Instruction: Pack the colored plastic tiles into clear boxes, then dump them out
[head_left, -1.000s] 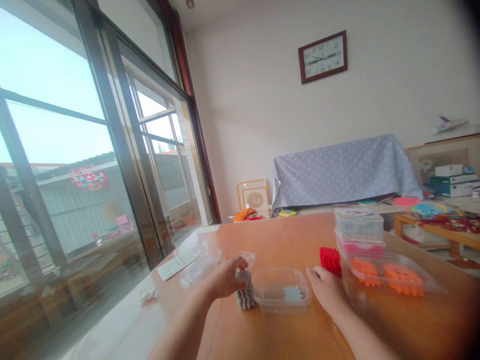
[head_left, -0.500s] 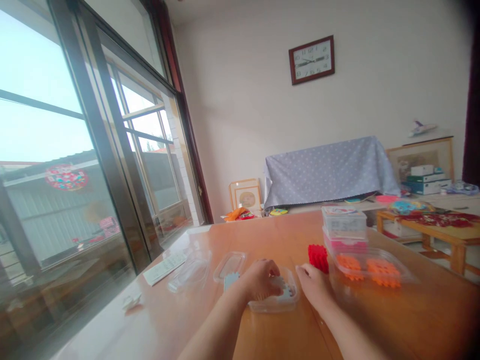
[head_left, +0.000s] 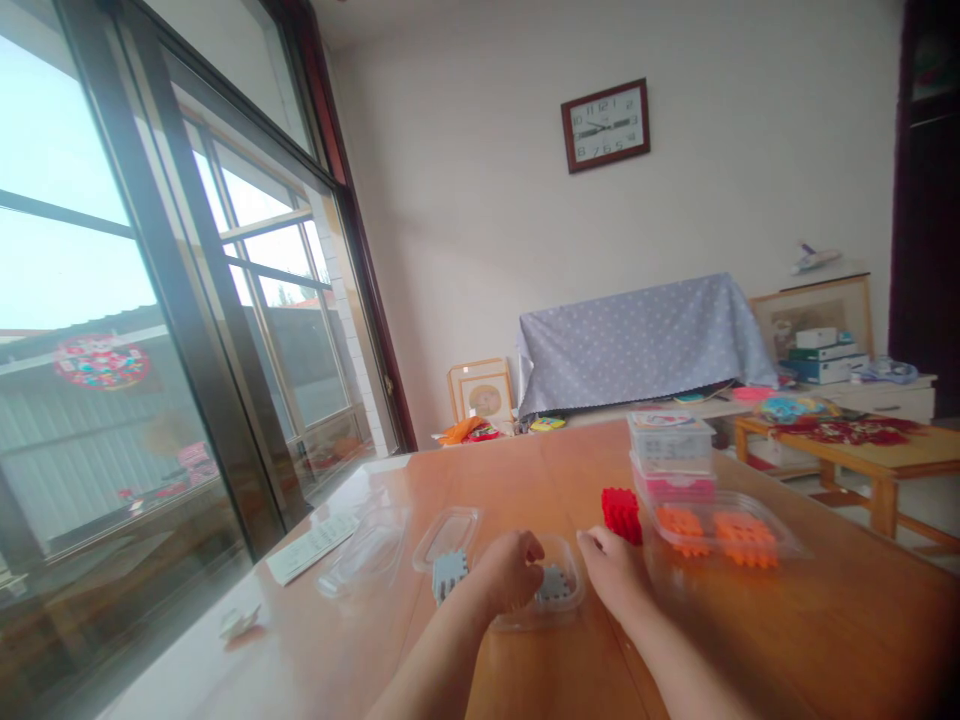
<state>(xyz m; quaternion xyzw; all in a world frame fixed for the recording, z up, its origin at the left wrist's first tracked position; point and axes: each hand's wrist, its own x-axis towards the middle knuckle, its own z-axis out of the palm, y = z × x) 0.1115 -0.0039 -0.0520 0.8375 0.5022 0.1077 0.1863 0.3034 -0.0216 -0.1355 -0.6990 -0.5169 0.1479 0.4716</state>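
My left hand (head_left: pixel 511 572) is over the left side of a clear plastic container (head_left: pixel 536 622), its fingers curled in; whatever they may hold is hidden. Grey notched pieces (head_left: pixel 555 582) lie in that container, just right of the fingers. A stack of grey notched pieces (head_left: pixel 450 577) stands on the table, left of my left wrist. My right hand (head_left: pixel 616 570) rests to the right of the container with its fingers closed, and I cannot see anything in them. Just beyond it stands a red notched block (head_left: pixel 621 515), apparently several pieces together.
On the right, orange notched pieces (head_left: pixel 744 538) sit in a clear tray (head_left: pixel 787 545), with stacked boxes (head_left: pixel 670 450) behind. Clear lids (head_left: pixel 448 535), a clear container (head_left: pixel 367 555), a paper sheet (head_left: pixel 311 550) and a crumpled scrap (head_left: pixel 240 622) lie left on the wooden table (head_left: pixel 525 470).
My left hand has drawn back a little to the left, its fingers more curled, and more grey pieces show. My right hand stays beside the container. The view has turned slightly right.
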